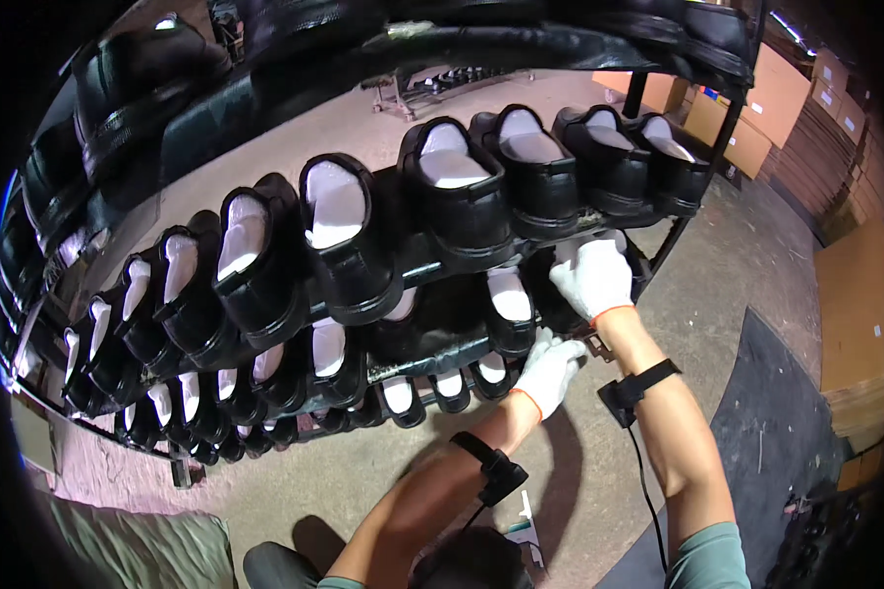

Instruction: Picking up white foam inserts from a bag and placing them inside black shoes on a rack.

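Observation:
My right hand [596, 280], in a white glove with an orange cuff, reaches onto the second shelf at the rack's right end. Its fingers curl down over a dark black shoe [554, 300], largely hidden by the hand and the shelf above. Just below and to the left, my gloved left hand [550, 375] is at the shelf's front edge, its fingers partly stretched and apart, with nothing visible in them. Closest to it is a black shoe with white lining [510, 312], heel toward me; whether they touch is unclear.
A row of black shoes [459, 201] fills the shelf above my hands, with more shoes below and overhead. The rack's dark post [666, 245] stands right of my hand. Cardboard boxes [850, 294] and a dark mat [756, 422] lie to the right. Green cloth [142, 540] is at lower left.

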{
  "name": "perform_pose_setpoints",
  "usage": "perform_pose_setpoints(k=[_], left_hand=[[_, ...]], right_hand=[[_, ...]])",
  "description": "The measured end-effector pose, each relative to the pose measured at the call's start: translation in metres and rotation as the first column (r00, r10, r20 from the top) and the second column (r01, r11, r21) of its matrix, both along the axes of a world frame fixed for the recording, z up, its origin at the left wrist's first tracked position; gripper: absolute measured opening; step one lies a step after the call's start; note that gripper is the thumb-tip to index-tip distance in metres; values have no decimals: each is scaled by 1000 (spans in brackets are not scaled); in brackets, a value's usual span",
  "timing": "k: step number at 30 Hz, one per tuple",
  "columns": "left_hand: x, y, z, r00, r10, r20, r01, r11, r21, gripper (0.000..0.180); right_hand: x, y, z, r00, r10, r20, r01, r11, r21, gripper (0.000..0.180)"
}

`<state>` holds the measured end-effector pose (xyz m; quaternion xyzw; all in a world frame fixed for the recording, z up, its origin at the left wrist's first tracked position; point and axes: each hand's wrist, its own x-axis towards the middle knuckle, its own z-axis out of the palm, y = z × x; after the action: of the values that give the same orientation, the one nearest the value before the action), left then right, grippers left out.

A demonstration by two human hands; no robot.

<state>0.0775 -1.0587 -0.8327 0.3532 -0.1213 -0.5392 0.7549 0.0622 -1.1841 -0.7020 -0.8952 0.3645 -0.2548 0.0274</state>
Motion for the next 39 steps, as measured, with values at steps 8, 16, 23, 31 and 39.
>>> perform_pose_setpoints(k=[8, 16, 23, 31, 39], left_hand=[[-6, -39, -52, 739, 321, 593, -250, 947, -201, 25], [2, 26, 11, 660, -331, 674, 249, 943, 219, 34], [90, 303, 141, -230, -507, 830, 264, 789, 555, 35], [72, 652, 453, -528, -105, 843, -516, 828, -220, 35], [-102, 909, 810, -12, -543, 839, -779, -521, -348, 45]], right_hand=[[1, -38, -2, 949, 260, -177, -283, 951, -126, 30], [13, -79, -57, 956, 279, -90, -293, 895, -337, 16], [104, -20, -92, 940, 340, -3, -335, 927, 168, 34], [211, 471, 128, 520, 710, 475, -850, 379, 365, 50], [81, 735, 400, 321, 451, 833, -682, -501, 534, 38]])
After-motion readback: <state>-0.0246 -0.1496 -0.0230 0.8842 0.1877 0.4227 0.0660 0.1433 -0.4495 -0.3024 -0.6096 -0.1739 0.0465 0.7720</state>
